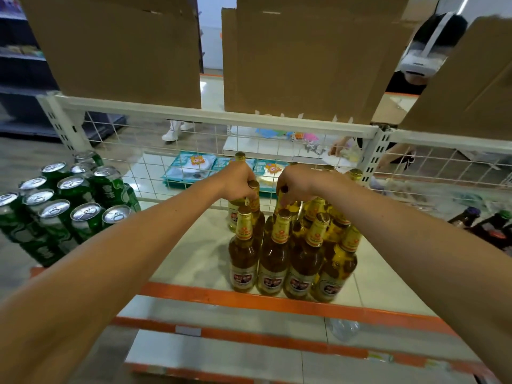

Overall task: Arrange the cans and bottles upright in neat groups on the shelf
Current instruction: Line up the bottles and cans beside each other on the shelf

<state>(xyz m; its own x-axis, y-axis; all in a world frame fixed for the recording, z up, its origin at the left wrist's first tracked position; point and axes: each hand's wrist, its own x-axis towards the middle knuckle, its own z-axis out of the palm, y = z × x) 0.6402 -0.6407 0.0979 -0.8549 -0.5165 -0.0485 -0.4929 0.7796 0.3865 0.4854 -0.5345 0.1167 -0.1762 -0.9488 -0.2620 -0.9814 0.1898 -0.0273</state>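
Fingers (245, 193) of my left hand (237, 180) curl round a rear bottle (254, 200) neck; my right hand (300, 184) pinches another's. Nearest, at five o'clock, the amber bottles (291, 253) stand upright, grouped; green cans (63, 209) at nine look packed (tidy enough); I judge only these rear two remain.

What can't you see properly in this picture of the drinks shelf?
Head view:
1. Back rows of the gold-capped amber glass bottles: hidden behind the left hand, the right hand and the front bottles, so uncountable.
2. Dark brown glass bottles: cut off by the picture's right edge, blurred.
3. Writing on the green metal cans: too blurred to read.
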